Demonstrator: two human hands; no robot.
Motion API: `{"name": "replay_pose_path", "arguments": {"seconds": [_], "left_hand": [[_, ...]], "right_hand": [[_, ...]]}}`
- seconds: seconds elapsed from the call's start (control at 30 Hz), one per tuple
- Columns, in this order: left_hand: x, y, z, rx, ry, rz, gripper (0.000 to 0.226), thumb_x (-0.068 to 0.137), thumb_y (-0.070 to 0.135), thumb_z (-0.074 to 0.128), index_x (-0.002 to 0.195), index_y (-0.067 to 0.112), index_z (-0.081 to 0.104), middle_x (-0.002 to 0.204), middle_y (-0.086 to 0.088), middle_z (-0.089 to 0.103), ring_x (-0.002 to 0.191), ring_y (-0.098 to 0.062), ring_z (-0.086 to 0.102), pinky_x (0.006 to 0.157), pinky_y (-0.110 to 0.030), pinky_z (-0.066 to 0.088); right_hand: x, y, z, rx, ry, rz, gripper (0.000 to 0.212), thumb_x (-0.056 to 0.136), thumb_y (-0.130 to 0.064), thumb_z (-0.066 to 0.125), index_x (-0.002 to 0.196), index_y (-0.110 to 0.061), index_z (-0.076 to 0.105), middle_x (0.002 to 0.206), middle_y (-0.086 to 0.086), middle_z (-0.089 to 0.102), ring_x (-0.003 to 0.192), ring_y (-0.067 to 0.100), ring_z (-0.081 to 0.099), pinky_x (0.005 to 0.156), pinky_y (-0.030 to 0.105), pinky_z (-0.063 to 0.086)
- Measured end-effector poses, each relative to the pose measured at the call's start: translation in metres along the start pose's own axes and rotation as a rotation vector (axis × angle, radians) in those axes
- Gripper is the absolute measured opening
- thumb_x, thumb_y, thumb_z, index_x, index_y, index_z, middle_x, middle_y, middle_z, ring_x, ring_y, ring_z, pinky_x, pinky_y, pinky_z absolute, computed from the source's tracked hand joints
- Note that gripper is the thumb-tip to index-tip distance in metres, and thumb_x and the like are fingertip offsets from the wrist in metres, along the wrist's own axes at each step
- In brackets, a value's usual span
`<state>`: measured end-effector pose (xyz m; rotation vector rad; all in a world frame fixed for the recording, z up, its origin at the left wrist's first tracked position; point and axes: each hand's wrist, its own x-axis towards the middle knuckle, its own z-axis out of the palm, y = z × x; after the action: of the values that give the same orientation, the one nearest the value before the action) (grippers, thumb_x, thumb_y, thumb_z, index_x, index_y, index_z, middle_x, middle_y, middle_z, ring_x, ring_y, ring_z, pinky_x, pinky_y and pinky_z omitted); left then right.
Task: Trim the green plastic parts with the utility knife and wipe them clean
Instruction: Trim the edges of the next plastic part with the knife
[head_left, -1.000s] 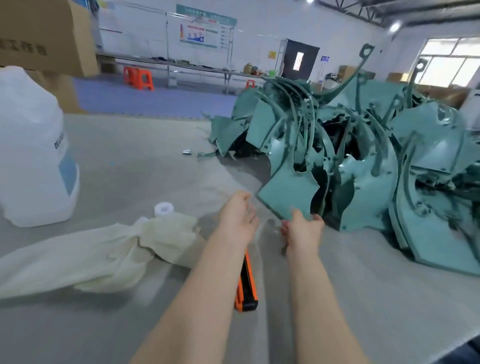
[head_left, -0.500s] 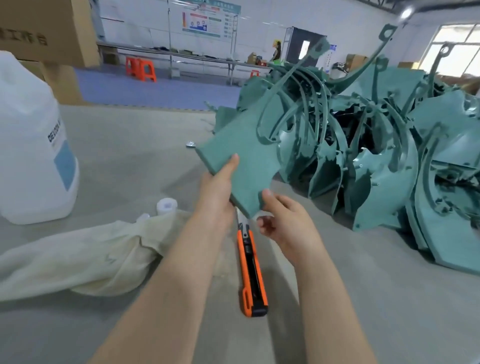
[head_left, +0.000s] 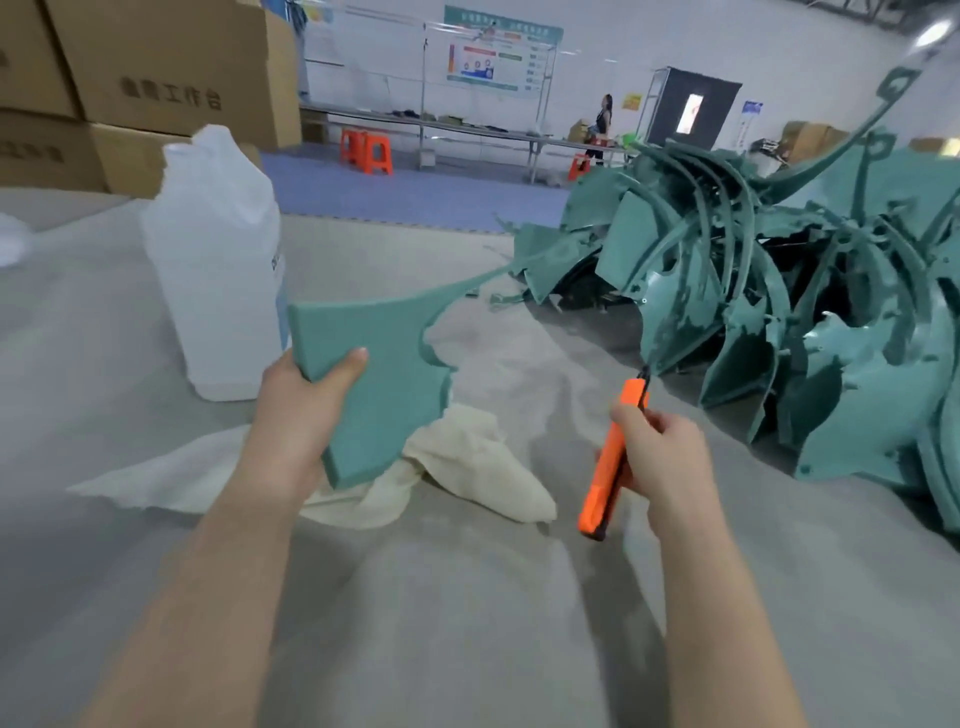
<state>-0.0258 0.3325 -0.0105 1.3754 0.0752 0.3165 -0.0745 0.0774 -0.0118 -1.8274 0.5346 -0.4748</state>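
Left hand (head_left: 298, 410) grips the green part (head_left: 384, 374), thumb on top; right hand (head_left: 662, 452) fingers wrap the utility knife (head_left: 613, 457).

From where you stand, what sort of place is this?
Most likely a factory or workshop floor: a heap of green plastic parts on the work surface, stacked cardboard boxes, and a long workbench below a wall notice board.
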Motion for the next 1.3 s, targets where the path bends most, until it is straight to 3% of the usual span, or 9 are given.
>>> {"name": "replay_pose_path", "arguments": {"seconds": [0.13,0.3,0.47,0.6,0.83,0.97,1.07,1.23,1.3], "left_hand": [[-0.007,-0.006,-0.007,0.219,-0.071,0.129,0.008,0.089,0.022,0.065,0.091,0.029,0.065,0.093,0.012,0.070,0.090,-0.012,0.068,0.079,-0.031,0.054],[-0.010,-0.005,-0.011,0.451,-0.218,0.230,0.014,0.090,0.021,0.063,0.097,0.032,0.062,0.092,0.013,0.068,0.090,-0.011,0.066,0.080,-0.029,0.051],[-0.010,-0.002,-0.013,0.468,-0.272,0.205,0.017,0.088,0.020,0.064,0.089,0.037,0.061,0.091,0.014,0.070,0.087,-0.005,0.066,0.077,-0.023,0.051],[-0.013,-0.001,-0.012,0.493,-0.319,0.241,0.024,0.090,0.019,0.062,0.087,0.043,0.060,0.086,0.022,0.069,0.084,0.004,0.064,0.073,-0.014,0.049],[-0.015,-0.002,-0.010,0.506,-0.345,0.304,0.031,0.092,0.017,0.060,0.086,0.048,0.058,0.084,0.036,0.065,0.080,0.013,0.060,0.068,-0.005,0.044],[-0.017,-0.002,-0.006,0.552,-0.331,0.366,0.035,0.092,0.015,0.060,0.086,0.049,0.054,0.078,0.033,0.064,0.077,0.019,0.057,0.065,0.000,0.039],[-0.016,-0.004,-0.006,0.559,-0.317,0.367,0.029,0.091,0.017,0.060,0.090,0.046,0.055,0.084,0.027,0.062,0.078,0.017,0.057,0.065,0.001,0.038],[-0.013,-0.007,-0.008,0.573,-0.312,0.337,0.020,0.092,0.021,0.059,0.106,0.035,0.059,0.093,0.024,0.062,0.087,0.004,0.059,0.074,-0.013,0.044],[-0.014,-0.006,-0.007,0.585,-0.325,0.352,0.022,0.093,0.019,0.058,0.102,0.039,0.058,0.092,0.024,0.063,0.087,0.002,0.060,0.076,-0.017,0.046]], "right_hand": [[-0.003,-0.027,0.023,0.296,-0.020,-0.105,0.017,0.094,-0.025,0.058,0.107,-0.016,0.053,0.070,-0.002,0.064,0.042,0.005,0.056,0.047,0.026,0.048],[-0.007,-0.024,0.045,-0.023,-0.179,-0.244,0.040,0.093,-0.027,0.060,0.127,-0.034,0.040,0.079,0.000,0.064,0.047,0.006,0.058,0.054,0.027,0.050],[-0.003,-0.007,0.039,-0.205,-0.117,-0.190,0.033,0.096,-0.037,0.053,0.127,-0.028,0.049,0.086,-0.001,0.064,0.081,0.030,0.065,0.080,0.049,0.054],[-0.002,-0.006,0.031,-0.263,-0.139,-0.207,0.037,0.097,-0.034,0.051,0.134,-0.034,0.046,0.098,-0.001,0.066,0.092,0.031,0.065,0.085,0.048,0.053],[-0.007,-0.011,0.031,-0.292,-0.250,-0.255,0.036,0.097,-0.031,0.053,0.133,-0.035,0.053,0.079,-0.015,0.056,0.082,0.022,0.064,0.078,0.039,0.055],[-0.009,-0.013,0.035,-0.237,-0.322,-0.245,0.041,0.096,-0.034,0.054,0.137,-0.039,0.050,0.095,-0.005,0.064,0.069,0.014,0.061,0.057,0.023,0.045],[-0.012,-0.014,0.039,-0.230,-0.344,-0.265,0.040,0.096,-0.034,0.055,0.135,-0.041,0.052,0.098,-0.004,0.067,0.076,0.014,0.065,0.062,0.026,0.050],[-0.016,-0.018,0.041,-0.219,-0.383,-0.276,0.041,0.095,-0.034,0.056,0.135,-0.043,0.052,0.097,-0.005,0.066,0.065,0.009,0.064,0.049,0.015,0.043],[-0.018,-0.019,0.042,-0.211,-0.415,-0.279,0.041,0.094,-0.035,0.057,0.134,-0.044,0.052,0.096,-0.007,0.066,0.062,0.009,0.063,0.057,0.023,0.050]]}}
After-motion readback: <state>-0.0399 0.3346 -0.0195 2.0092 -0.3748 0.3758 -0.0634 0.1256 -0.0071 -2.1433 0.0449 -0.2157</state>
